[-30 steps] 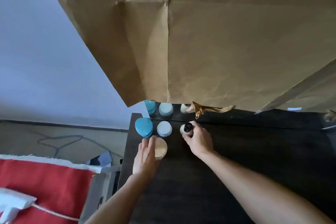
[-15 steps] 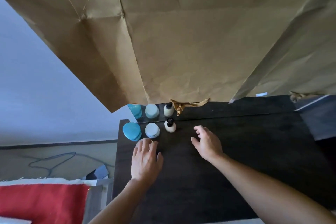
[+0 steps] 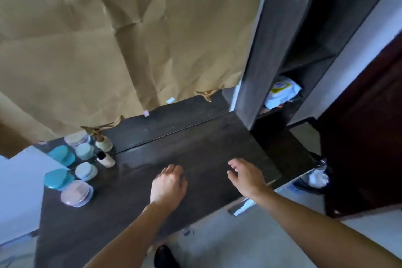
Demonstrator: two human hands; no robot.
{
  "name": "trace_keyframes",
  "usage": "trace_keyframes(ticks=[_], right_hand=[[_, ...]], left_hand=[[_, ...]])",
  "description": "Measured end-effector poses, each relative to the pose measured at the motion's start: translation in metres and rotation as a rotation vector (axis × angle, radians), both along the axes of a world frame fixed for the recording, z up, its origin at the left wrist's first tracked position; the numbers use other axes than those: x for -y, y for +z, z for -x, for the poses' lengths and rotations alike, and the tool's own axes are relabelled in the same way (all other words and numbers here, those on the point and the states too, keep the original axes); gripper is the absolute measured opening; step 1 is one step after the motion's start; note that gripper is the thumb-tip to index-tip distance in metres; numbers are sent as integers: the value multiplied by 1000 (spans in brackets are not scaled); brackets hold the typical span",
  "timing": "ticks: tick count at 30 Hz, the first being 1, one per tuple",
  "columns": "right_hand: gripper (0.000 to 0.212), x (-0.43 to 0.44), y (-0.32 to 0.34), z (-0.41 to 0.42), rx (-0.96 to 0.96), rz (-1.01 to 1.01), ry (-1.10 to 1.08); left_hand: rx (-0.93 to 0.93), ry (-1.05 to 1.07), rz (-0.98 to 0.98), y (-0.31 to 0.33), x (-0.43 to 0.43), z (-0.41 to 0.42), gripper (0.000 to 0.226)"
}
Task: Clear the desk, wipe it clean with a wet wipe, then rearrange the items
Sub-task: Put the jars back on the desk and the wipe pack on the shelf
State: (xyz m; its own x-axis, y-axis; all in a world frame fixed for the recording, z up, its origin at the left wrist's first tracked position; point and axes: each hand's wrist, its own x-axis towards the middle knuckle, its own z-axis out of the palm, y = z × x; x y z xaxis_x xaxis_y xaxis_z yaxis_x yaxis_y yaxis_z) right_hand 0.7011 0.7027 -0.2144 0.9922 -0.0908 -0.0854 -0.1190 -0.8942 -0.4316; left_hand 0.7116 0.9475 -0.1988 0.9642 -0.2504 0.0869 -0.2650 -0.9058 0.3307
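Observation:
The dark wooden desk (image 3: 195, 150) holds a cluster of small items at its far left. A blue teardrop-shaped case (image 3: 57, 178) sits beside a pale blue jar (image 3: 86, 171). A round pinkish lidded jar (image 3: 76, 193) stands nearest me, and a small cream bottle with a black cap (image 3: 105, 159) stands by the mirror. My left hand (image 3: 168, 185) hovers over the desk's middle, fingers loosely curled, holding nothing. My right hand (image 3: 247, 175) hangs to its right near the desk's front edge, fingers spread and empty.
Brown paper (image 3: 130, 39) covers the mirror behind the desk; the jars reflect below it. A dark shelf unit (image 3: 274, 50) rises at the right, with a pack of wet wipes (image 3: 282, 91) in a compartment. A dark red door (image 3: 369, 137) stands further right.
My view swung right. The left hand let go of the round pinkish jar and the right hand let go of the cream bottle. Both hands moved right, away from the items.

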Motion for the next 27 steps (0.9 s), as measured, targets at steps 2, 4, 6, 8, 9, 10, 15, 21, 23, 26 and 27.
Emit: trace_keyframes(ticks=[2,4,6,8,9,10,15,21,23,26,27], right_hand=[[28,43,6,18,-1,29,-49],[28,81,12,33,-9,30,-112],[27,115,17,42,3,15,-170],[26,143,21,46,20,-2,-212],[26,155,23,46,24,-7,-230],[26,166,24,45,27,-7,-247],[28,217,25,22,18,12,-318],[32,274,33,-37,-7,31,-343],[33,290,38,-58,-3,19,-360],[33,306,43,-84,4,-19,-368],[33,309,43,-92,13,-24,-358]], left_hand=[[-14,-24,41,5,42,10,17],[-22,-71,72,10,81,18,15],[-17,-139,86,16,115,21,12],[-10,-195,106,21,147,16,10],[-7,-216,114,24,161,12,10],[-8,-232,120,26,174,6,9],[1,-306,122,34,236,-36,15],[-14,-359,127,43,307,-114,28],[-15,-371,92,47,327,-137,33],[-42,-367,15,50,351,-165,38],[-49,-357,-8,50,357,-172,42]])
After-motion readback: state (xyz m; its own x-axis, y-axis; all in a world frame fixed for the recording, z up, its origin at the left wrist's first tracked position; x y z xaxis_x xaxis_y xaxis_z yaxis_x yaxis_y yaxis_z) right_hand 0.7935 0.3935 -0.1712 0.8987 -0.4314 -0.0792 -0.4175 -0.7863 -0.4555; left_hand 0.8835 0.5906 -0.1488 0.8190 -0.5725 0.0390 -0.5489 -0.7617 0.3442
